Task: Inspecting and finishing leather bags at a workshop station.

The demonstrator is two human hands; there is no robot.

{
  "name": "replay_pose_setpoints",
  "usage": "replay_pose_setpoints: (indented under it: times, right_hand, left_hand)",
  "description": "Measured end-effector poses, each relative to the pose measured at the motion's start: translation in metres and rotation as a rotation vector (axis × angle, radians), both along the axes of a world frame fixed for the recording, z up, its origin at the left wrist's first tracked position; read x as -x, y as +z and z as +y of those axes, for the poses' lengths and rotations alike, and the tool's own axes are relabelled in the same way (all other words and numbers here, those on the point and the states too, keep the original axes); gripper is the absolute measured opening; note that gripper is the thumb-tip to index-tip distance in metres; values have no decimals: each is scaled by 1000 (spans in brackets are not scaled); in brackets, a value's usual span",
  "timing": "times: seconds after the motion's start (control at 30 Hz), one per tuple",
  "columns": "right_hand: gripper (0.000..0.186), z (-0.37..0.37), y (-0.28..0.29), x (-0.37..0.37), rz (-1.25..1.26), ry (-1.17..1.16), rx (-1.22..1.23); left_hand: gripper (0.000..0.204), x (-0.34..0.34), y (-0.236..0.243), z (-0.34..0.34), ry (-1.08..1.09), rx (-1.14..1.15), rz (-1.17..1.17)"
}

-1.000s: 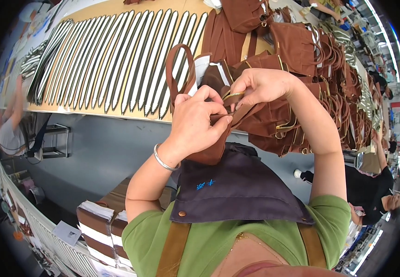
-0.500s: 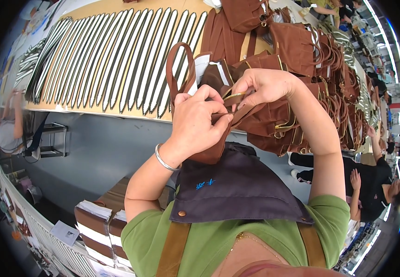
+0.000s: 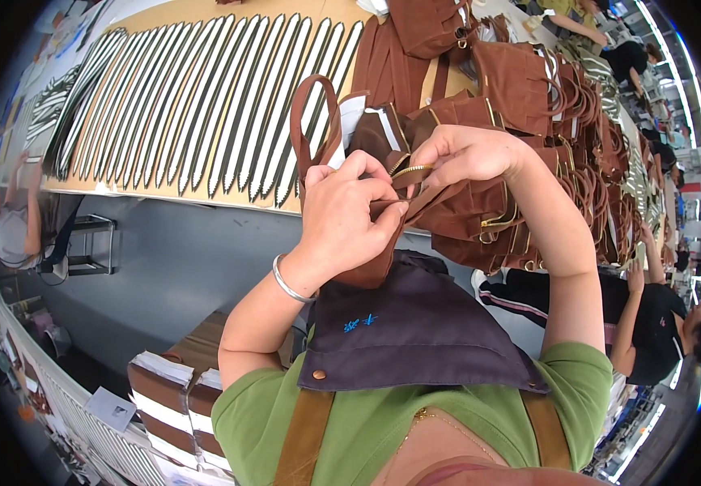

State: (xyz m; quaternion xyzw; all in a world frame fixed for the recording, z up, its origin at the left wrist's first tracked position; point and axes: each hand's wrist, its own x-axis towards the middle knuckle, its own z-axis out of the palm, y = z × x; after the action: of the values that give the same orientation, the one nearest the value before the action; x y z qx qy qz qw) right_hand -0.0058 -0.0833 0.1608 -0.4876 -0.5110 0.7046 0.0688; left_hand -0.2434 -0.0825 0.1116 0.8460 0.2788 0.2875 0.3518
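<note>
A brown bag (image 3: pixel 367 271) with an upright loop handle (image 3: pixel 296 105) is between my hands at the front edge of the table. My left hand (image 3: pixel 342 219), a silver bangle at its wrist, is closed on the bag's brown fabric, fingers curled at its top edge. Opposite it, my right hand (image 3: pixel 472 158) pinches the same bag's opening beside a gold zipper (image 3: pixel 411 170); exactly which layer sits between thumb and fingers is hard to make out. A dark navy apron (image 3: pixel 415 324) lies below both hands.
The table (image 3: pixel 229 202) holds rows of black-and-white strips (image 3: pixel 205 113) at left and piled brown bags (image 3: pixel 520 81) at right. Striped bundles (image 3: pixel 160 417) sit at lower left. Co-workers appear at far left (image 3: pixel 14 235), lower right (image 3: pixel 650 332) and upper right (image 3: pixel 626 57). A metal stool (image 3: pixel 91 259) stands underneath.
My hands have stayed almost still on the bag, the right shifting very slightly downward. The co-worker at lower right has moved, with more of their legs now showing.
</note>
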Motion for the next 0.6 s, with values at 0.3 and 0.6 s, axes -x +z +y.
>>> replay_pose_setpoints:
  times: [0.3,0.6]
  right_hand:
    - [20,-7,9,17,-17,66,-288]
    - [17,-8,9,16,-35,75,-298]
  left_hand:
    - [8,2,0,0,11,7,-14]
    - [8,1,0,0,4,-5,-16]
